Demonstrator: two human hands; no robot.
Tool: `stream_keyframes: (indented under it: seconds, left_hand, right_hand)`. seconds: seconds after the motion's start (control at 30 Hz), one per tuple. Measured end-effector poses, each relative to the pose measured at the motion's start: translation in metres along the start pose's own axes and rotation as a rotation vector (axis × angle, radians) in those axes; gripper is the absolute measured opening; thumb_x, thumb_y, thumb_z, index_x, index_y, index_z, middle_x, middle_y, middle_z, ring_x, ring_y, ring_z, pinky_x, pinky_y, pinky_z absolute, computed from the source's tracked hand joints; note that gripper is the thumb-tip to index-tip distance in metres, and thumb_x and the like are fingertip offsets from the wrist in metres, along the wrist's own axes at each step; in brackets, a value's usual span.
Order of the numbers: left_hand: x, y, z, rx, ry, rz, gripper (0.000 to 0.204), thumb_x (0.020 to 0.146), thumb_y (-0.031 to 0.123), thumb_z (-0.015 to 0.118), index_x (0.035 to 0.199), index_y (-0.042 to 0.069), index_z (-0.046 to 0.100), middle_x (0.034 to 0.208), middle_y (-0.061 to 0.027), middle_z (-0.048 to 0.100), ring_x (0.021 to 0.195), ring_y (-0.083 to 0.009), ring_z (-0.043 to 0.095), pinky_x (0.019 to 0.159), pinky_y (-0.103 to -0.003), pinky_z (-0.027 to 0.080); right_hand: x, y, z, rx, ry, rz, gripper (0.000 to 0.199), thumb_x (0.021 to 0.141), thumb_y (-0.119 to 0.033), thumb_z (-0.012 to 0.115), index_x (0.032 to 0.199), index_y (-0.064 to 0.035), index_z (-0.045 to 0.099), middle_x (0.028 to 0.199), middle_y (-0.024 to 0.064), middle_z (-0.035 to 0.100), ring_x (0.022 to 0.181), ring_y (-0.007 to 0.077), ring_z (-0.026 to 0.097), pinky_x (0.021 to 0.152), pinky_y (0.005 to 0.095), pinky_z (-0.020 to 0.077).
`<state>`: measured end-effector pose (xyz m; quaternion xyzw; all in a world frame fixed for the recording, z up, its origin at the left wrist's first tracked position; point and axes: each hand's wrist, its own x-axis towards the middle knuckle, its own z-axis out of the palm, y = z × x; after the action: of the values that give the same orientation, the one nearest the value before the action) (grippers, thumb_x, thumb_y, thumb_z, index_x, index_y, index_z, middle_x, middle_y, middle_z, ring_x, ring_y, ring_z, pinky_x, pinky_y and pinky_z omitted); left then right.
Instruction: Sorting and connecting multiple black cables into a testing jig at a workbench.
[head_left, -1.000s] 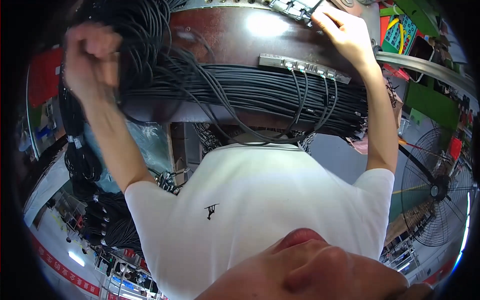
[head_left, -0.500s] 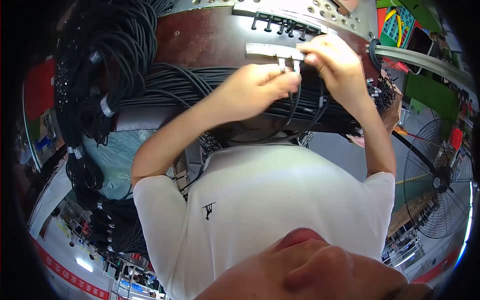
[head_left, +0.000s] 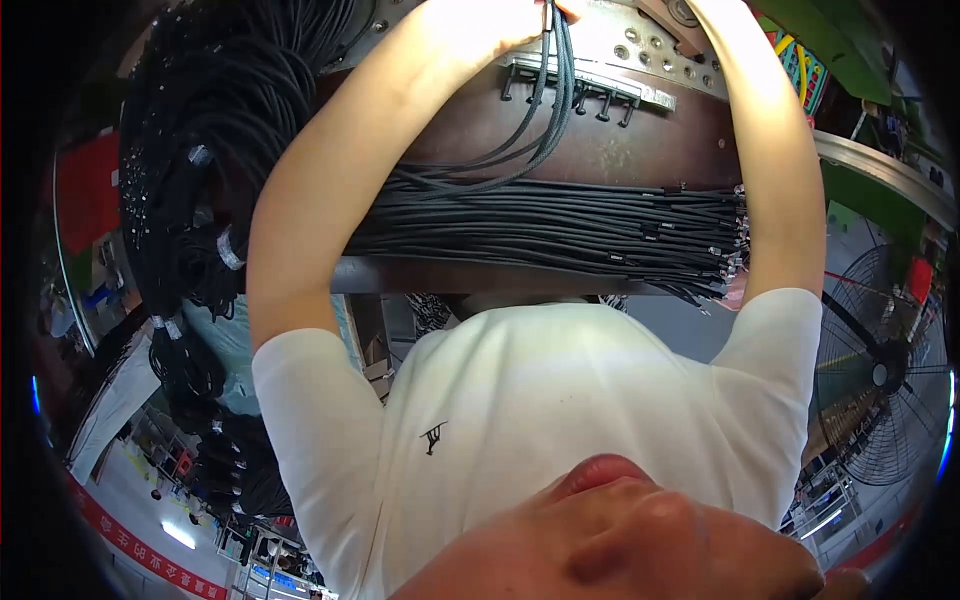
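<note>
At the upper edge, my left hand is closed around several black cables, which hang down and curve left onto the bench. Only part of this hand shows; the cable ends beyond it are cut off. My right forearm reaches past the upper edge, and the right hand is out of view. Just below the left hand lies a metal bar fixture with a row of black pegs. Nearer to me, a wide bundle of black cables runs across the bench, its connector ends at the right.
Thick coils of black cable are heaped at the left. A perforated metal plate lies at the far side of the brown bench top. A large floor fan stands at the right, near a curved metal rail.
Both hands have moved up and away from me, carrying the cables; the right hand has left the view. The small metal block they were holding no longer shows, and the cable bundle is uncovered.
</note>
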<state>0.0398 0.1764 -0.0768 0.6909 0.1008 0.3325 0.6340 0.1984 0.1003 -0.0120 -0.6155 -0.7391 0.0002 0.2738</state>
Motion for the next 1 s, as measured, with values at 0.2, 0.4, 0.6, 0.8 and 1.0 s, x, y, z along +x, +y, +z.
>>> stream_keyframes:
  seconds: [0.2, 0.4, 0.6, 0.8, 1.0]
  left_hand:
    - [-0.002, 0.037, -0.019, 0.669, 0.097, 0.040, 0.016, 0.088, 0.006, 0.058, 0.100, 0.000, 0.066, 0.090, -0.0141, 0.067, 0.079, -0.0198, 0.064, 0.067, -0.030, 0.053]
    - [0.023, 0.036, -0.022, 1.058, 0.115, -0.015, 0.030, 0.092, 0.028, 0.055, 0.102, 0.003, 0.065, 0.099, -0.0182, 0.065, 0.091, -0.0306, 0.062, 0.081, -0.040, 0.049]
    - [0.021, 0.009, -0.025, 1.055, 0.073, -0.036, 0.030, 0.090, 0.029, 0.056, 0.105, 0.003, 0.064, 0.102, -0.0179, 0.064, 0.095, -0.0312, 0.060, 0.082, -0.041, 0.048]
    - [0.016, -0.003, -0.027, 1.156, 0.175, 0.019, 0.030, 0.088, 0.029, 0.059, 0.103, 0.004, 0.065, 0.099, -0.0168, 0.065, 0.092, -0.0315, 0.061, 0.080, -0.042, 0.049]
    - [0.016, 0.001, -0.028, 1.257, 0.287, 0.098, 0.031, 0.086, 0.030, 0.061, 0.102, 0.004, 0.066, 0.097, -0.0158, 0.066, 0.090, -0.0318, 0.061, 0.078, -0.042, 0.049]
  right_hand:
    - [-0.001, 0.018, 0.009, -0.161, 0.015, 0.066, 0.029, 0.092, -0.023, 0.047, 0.100, -0.0027, 0.066, 0.094, 0.0200, 0.065, 0.088, 0.0347, 0.062, 0.079, 0.0443, 0.0491]
    - [-0.009, 0.029, 0.009, -0.295, 0.021, 0.126, 0.031, 0.093, -0.024, 0.045, 0.099, -0.0023, 0.066, 0.092, 0.0212, 0.065, 0.088, 0.0359, 0.063, 0.079, 0.0448, 0.0492]
    - [-0.019, 0.045, 0.017, -0.172, 0.047, 0.194, 0.029, 0.092, -0.026, 0.051, 0.101, -0.0017, 0.065, 0.093, 0.0200, 0.065, 0.088, 0.0346, 0.062, 0.079, 0.0432, 0.0492]
    - [-0.024, 0.057, 0.027, -0.019, 0.081, 0.241, 0.030, 0.090, -0.027, 0.056, 0.103, -0.0010, 0.064, 0.094, 0.0188, 0.065, 0.088, 0.0333, 0.062, 0.078, 0.0415, 0.0493]
    - [-0.022, 0.061, 0.023, 0.122, 0.128, 0.276, 0.032, 0.088, -0.028, 0.062, 0.105, -0.0004, 0.064, 0.094, 0.0176, 0.065, 0.087, 0.0320, 0.062, 0.078, 0.0398, 0.0494]
